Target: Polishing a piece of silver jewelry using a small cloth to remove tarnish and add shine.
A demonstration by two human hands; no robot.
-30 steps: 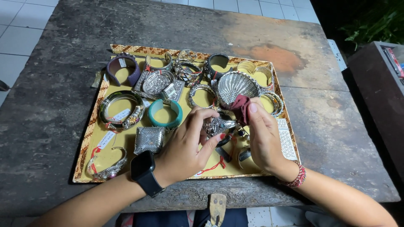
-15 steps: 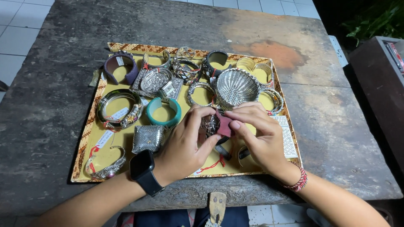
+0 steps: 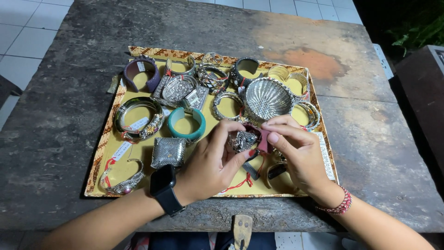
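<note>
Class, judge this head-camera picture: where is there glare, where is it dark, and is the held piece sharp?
Head view: glare glints off the silver dish; the top right corner falls dark; the silver piece between left hand and right hand looks fairly sharp.

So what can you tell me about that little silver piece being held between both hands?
The silver piece is small, metallic and ornate, with an openwork or woven-looking surface; its exact shape is hard to tell. It is held just above the yellow tray, near its front middle. The left hand grips it from the left with thumb and fingers, while the right hand presses a dark red cloth against its right side.
</note>
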